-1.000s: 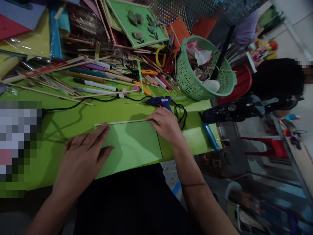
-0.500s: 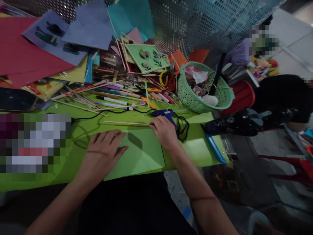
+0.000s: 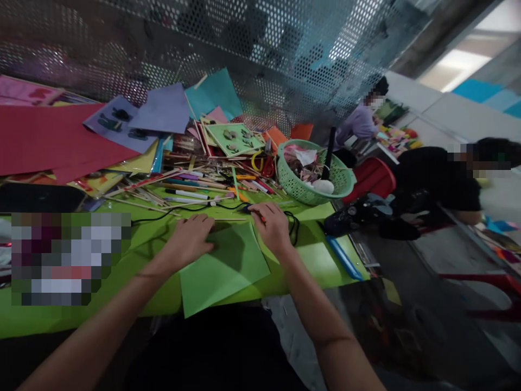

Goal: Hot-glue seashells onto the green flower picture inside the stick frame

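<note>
A sheet of green paper [image 3: 228,271] lies askew on the table in front of me. My left hand [image 3: 189,239] rests on its upper left part, fingers stretched out and thumb apart. A thin wooden stick [image 3: 232,219] runs along the sheet's far edge; its left end disappears near my left fingertips. Just past the sheet's right corner, my right hand [image 3: 272,225] is closed over a blue glue gun [image 3: 246,208]. Only the dark nozzle and a bit of orange-red show, with the rest under my fingers. The black cord [image 3: 293,225] curls beside that hand.
Behind my hands lie piled sticks, pens [image 3: 187,194], coloured paper [image 3: 158,108] and a framed green picture [image 3: 234,138]. A green basket [image 3: 313,198] of scraps stands right, near a blue tool handle [image 3: 344,258]. A phone [image 3: 40,196] lies left. Two people sit beyond.
My right hand has let go of the stick and closed over the glue gun. The stick now lies by the paper's far edge. The paper has turned, and the view has tilted up.
</note>
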`<state>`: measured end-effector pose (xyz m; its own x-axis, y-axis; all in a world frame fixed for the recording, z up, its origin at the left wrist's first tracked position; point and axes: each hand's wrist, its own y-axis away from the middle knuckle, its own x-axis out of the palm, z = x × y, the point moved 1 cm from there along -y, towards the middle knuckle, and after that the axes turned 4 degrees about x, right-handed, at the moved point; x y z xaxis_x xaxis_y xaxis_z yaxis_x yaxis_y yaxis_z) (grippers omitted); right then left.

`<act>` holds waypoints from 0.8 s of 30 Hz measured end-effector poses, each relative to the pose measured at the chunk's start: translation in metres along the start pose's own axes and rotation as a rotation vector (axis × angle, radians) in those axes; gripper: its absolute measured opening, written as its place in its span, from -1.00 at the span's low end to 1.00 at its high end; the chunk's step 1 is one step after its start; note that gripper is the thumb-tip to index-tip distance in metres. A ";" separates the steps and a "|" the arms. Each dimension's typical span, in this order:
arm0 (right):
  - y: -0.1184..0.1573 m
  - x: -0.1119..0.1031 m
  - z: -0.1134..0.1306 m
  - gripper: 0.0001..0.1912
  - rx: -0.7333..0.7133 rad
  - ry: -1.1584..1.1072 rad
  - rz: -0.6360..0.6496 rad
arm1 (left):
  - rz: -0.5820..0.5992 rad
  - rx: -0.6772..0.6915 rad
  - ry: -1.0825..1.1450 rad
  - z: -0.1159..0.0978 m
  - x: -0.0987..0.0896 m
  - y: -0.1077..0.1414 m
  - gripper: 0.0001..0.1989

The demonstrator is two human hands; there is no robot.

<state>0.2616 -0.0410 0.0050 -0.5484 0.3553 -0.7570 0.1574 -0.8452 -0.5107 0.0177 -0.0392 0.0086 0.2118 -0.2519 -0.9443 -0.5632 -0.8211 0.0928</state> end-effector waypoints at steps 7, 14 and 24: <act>-0.051 -0.022 -0.012 -0.79 0.048 0.079 0.007 | -0.054 0.119 0.384 0.019 -0.037 -0.013 -0.69; -0.120 -0.003 -0.048 -0.71 0.396 0.238 0.198 | -0.185 0.040 0.779 0.032 -0.061 -0.036 -0.58; -0.174 0.040 -0.072 -0.56 0.713 0.179 0.136 | -0.153 -0.117 1.173 0.057 -0.027 -0.035 -0.58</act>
<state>0.2716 0.1493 0.0339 -0.4101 0.2371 -0.8807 -0.3899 -0.9185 -0.0657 -0.0142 0.0252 0.0131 0.9068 -0.4123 -0.0879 -0.4050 -0.9099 0.0897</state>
